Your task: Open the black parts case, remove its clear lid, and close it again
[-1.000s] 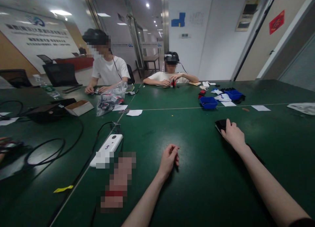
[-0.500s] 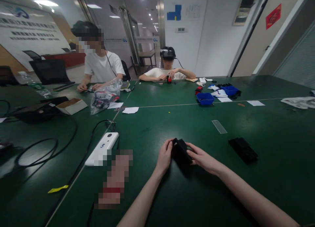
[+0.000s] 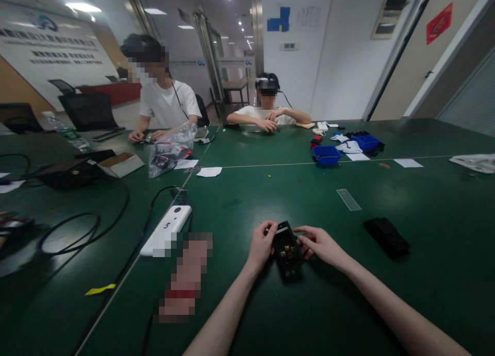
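Observation:
A small black open-topped box [image 3: 284, 236] is between my two hands, tilted so that its inside faces me. Several brass-coloured pieces [image 3: 288, 251] show in its lower part; their exact kind is too small to make out. My left hand [image 3: 263, 245] grips the box along its left side, thumb on the upper rim. On the opposite side, my right hand [image 3: 315, 244] has bent fingers against the right wall, with some fingertips hidden. Farther right lies another black object [image 3: 386, 236], flat and dark, and a clear plastic strip [image 3: 348, 200] rests beyond it.
A white power bank [image 3: 168, 230] marked 5 and a black cable [image 3: 116, 273] lie to the left, beside a yellow strip [image 3: 100, 289]. Across the green table [image 3: 240, 201] are a plastic bag [image 3: 170, 152], blue trays [image 3: 327, 155], papers and two people.
The black box has been turned, so its open inside with brass-coloured pieces now shows. My right fingers have shifted along its right side. The view has moved slightly left.

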The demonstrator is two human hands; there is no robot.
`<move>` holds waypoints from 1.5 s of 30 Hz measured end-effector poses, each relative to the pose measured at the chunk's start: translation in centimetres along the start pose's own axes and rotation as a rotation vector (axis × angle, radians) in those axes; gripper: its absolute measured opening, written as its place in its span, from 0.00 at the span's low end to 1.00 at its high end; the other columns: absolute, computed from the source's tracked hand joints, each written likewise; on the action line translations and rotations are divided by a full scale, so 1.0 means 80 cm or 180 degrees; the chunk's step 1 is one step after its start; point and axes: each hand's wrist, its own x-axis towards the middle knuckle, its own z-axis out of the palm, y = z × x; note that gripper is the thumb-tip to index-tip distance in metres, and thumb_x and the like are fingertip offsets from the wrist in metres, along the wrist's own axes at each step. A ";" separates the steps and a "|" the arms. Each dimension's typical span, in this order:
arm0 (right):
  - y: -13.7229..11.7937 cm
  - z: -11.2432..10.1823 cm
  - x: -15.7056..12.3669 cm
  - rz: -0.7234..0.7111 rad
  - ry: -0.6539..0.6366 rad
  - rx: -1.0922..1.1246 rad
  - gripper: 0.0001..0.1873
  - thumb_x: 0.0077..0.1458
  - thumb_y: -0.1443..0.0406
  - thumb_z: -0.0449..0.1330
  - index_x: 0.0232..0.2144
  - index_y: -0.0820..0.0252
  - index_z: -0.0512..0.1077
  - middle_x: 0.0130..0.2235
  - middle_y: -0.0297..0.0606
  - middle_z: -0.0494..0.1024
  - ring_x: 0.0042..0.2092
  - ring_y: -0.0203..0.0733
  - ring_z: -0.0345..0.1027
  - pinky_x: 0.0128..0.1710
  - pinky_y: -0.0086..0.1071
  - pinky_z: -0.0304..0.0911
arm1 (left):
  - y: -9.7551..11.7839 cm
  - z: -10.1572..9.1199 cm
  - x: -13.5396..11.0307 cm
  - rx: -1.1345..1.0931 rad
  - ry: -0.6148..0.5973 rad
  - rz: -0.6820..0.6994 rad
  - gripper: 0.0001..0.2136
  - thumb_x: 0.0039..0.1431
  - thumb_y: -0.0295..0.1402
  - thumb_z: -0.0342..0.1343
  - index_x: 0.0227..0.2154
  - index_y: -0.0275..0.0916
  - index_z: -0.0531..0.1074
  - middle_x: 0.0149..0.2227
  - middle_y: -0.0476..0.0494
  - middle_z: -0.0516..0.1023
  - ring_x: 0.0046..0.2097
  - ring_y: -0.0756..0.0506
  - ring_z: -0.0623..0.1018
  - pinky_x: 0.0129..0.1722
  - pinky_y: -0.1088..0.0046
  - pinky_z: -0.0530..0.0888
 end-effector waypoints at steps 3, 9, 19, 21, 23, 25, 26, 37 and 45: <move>0.001 -0.034 0.009 -0.0196 0.0618 -0.0867 0.18 0.57 0.60 0.49 0.48 0.59 0.67 0.38 0.41 0.76 0.35 0.39 0.71 0.33 0.34 0.69 | 0.001 0.000 0.000 0.0097 -0.0037 -0.0008 0.17 0.50 0.48 0.52 0.25 0.36 0.67 0.15 0.56 0.62 0.12 0.56 0.61 0.10 0.81 0.55; 0.008 -0.107 0.018 0.0085 0.1866 -0.3058 0.18 0.56 0.60 0.54 0.48 0.62 0.66 0.48 0.45 0.69 0.46 0.44 0.67 0.44 0.41 0.65 | 0.002 -0.001 -0.001 0.0129 -0.0076 0.0004 0.17 0.50 0.48 0.52 0.25 0.36 0.67 0.15 0.56 0.63 0.12 0.56 0.61 0.11 0.82 0.55; 0.028 -0.106 0.022 0.0047 0.1922 -0.3441 0.19 0.58 0.60 0.53 0.50 0.61 0.64 0.50 0.44 0.68 0.47 0.44 0.65 0.45 0.44 0.64 | -0.005 -0.003 0.003 0.0160 -0.0097 -0.0035 0.18 0.49 0.48 0.53 0.25 0.36 0.68 0.15 0.55 0.63 0.13 0.55 0.62 0.11 0.81 0.55; 0.028 -0.101 0.022 0.0009 0.1884 -0.3495 0.19 0.59 0.62 0.49 0.52 0.61 0.62 0.52 0.46 0.67 0.51 0.47 0.63 0.49 0.45 0.61 | -0.005 -0.003 0.002 0.0161 -0.0103 -0.0027 0.17 0.50 0.48 0.53 0.25 0.36 0.68 0.15 0.55 0.64 0.13 0.55 0.62 0.11 0.81 0.55; 0.027 -0.094 0.020 -0.0076 0.1832 -0.3642 0.20 0.60 0.63 0.45 0.53 0.64 0.62 0.52 0.49 0.67 0.52 0.50 0.61 0.51 0.45 0.59 | -0.004 -0.003 0.002 0.0135 -0.0095 -0.0033 0.17 0.49 0.48 0.53 0.25 0.36 0.68 0.15 0.55 0.63 0.13 0.55 0.62 0.11 0.82 0.55; 0.025 -0.084 0.017 -0.0203 0.1753 -0.3862 0.20 0.60 0.64 0.43 0.51 0.67 0.64 0.50 0.52 0.69 0.51 0.51 0.62 0.51 0.44 0.59 | -0.004 -0.002 0.002 0.0110 -0.0074 -0.0050 0.17 0.49 0.48 0.53 0.24 0.36 0.68 0.14 0.56 0.62 0.12 0.55 0.61 0.11 0.82 0.55; 0.023 -0.078 0.016 -0.0274 0.1703 -0.3967 0.20 0.59 0.65 0.43 0.49 0.69 0.65 0.48 0.53 0.69 0.49 0.52 0.63 0.49 0.44 0.60 | -0.004 -0.002 0.001 0.0106 -0.0069 -0.0056 0.17 0.49 0.48 0.53 0.24 0.36 0.68 0.14 0.56 0.62 0.12 0.55 0.61 0.11 0.82 0.55; 0.012 -0.043 0.010 -0.0735 0.1482 -0.3921 0.19 0.58 0.64 0.46 0.47 0.66 0.67 0.49 0.53 0.69 0.49 0.52 0.63 0.48 0.44 0.61 | -0.006 -0.004 0.002 0.0194 -0.0141 -0.0048 0.16 0.50 0.46 0.53 0.25 0.36 0.69 0.15 0.55 0.64 0.13 0.55 0.62 0.12 0.80 0.56; 0.018 -0.044 0.012 -0.0397 0.1638 -0.3950 0.25 0.59 0.59 0.44 0.53 0.71 0.61 0.55 0.58 0.64 0.54 0.55 0.60 0.51 0.45 0.57 | -0.001 -0.004 0.000 0.0262 -0.0131 -0.0020 0.16 0.51 0.46 0.52 0.25 0.36 0.69 0.16 0.55 0.64 0.13 0.55 0.62 0.12 0.80 0.57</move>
